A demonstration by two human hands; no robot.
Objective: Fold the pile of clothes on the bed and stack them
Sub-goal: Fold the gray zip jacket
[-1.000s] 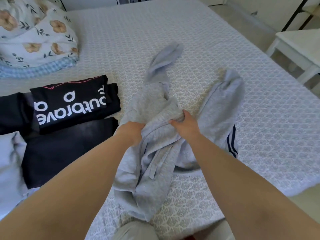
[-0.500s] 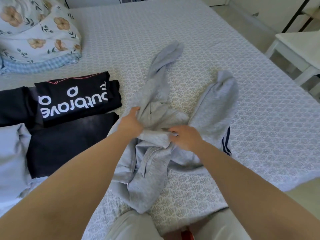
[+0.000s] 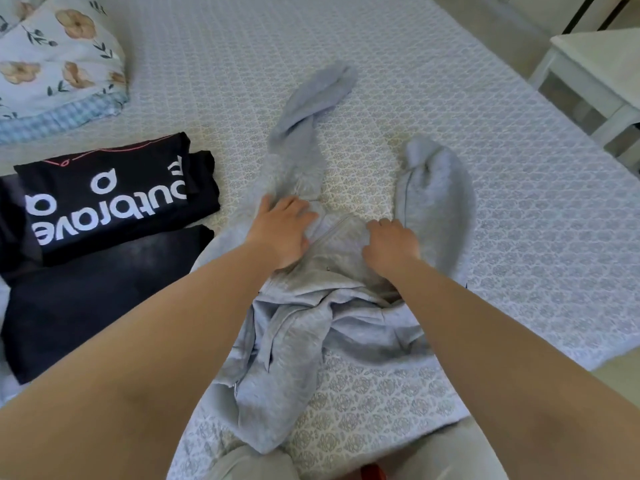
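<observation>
A crumpled grey zip hoodie (image 3: 294, 341) lies on the bed (image 3: 485, 202) in front of me, its two sleeves stretched away toward the far side. My left hand (image 3: 282, 228) lies flat on the cloth near the base of the left sleeve, fingers fairly straight. My right hand (image 3: 391, 244) has its fingers curled into the grey fabric beside the zip. To the left sit a folded black shirt with white lettering (image 3: 107, 195) and a folded dark garment (image 3: 97, 299) in front of it.
A floral pillow (image 3: 59, 57) rests at the far left corner of the bed. A pale garment (image 3: 3, 306) shows at the left edge. A white table (image 3: 595, 71) stands past the bed's right side. My knees are at the bottom edge.
Both hands have moved forward up the hoodie, spreading its middle. The left hand let go of its bunched grip and now lies flat. The right hand shifted right along the zip.
</observation>
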